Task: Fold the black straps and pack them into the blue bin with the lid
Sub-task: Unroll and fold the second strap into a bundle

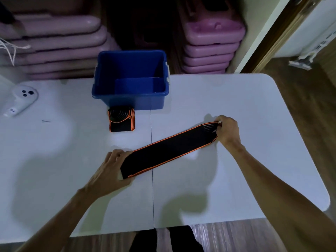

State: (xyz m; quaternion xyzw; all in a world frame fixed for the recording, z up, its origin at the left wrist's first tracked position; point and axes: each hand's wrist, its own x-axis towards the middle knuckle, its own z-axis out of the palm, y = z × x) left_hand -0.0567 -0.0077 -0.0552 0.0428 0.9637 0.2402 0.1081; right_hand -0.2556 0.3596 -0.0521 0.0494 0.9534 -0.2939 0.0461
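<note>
- The only camera sits on my head, looking forward and steeply down over the white desk [236,106] I stand at.
- It is close: my forearms enter from the bottom corners, and my left hand [107,171] and right hand [227,131] fall near mid-frame.
- The desk's near edge crosses low in the frame, with floor below it; its far edge lies in the upper third, where the blue bin [131,79] stands.
- Beyond that the view faces stacked pink things [211,50] and a wall.
- The wide lens bends the desk's right edge into a curve.
- No second view exists, so nothing is shared.
</note>
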